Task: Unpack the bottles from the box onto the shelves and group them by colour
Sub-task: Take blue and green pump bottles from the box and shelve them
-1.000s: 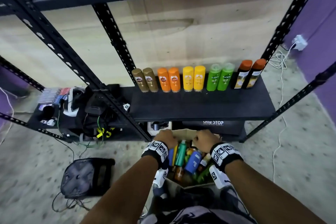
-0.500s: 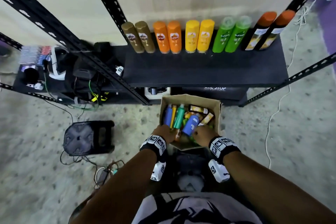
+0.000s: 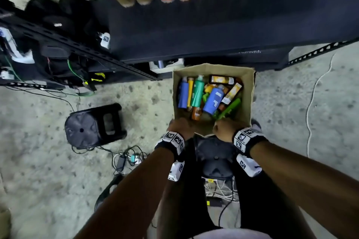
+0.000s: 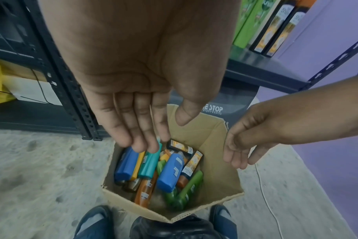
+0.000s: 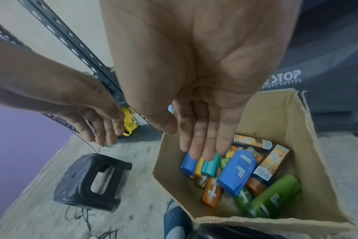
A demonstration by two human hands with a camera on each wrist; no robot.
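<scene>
Bottles [image 3: 208, 96] lie jumbled in the open cardboard box [image 3: 247, 91] on the floor, against the shelf's front edge; sorted pairs stand along its back edge. Left hand [image 4: 133, 77] and right hand [image 5: 196, 90] hover over the box's near edge, fingers straight and relaxed, holding nothing, likely choosing a bottle. Black stool [image 3: 93, 125] and loose cables lie left, clear of the reach.

Matt brown corrugated cardboard box [image 4: 221, 137] below the fingertips, ragged at the rim; inside, smooth glossy plastic bottles [image 5: 237, 174]. Left of the fingers, matt black plastic stool [image 5: 90, 182] on rough speckled floor [image 3: 38, 170]. Beyond, perforated black metal shelf posts [image 4: 71, 90].
</scene>
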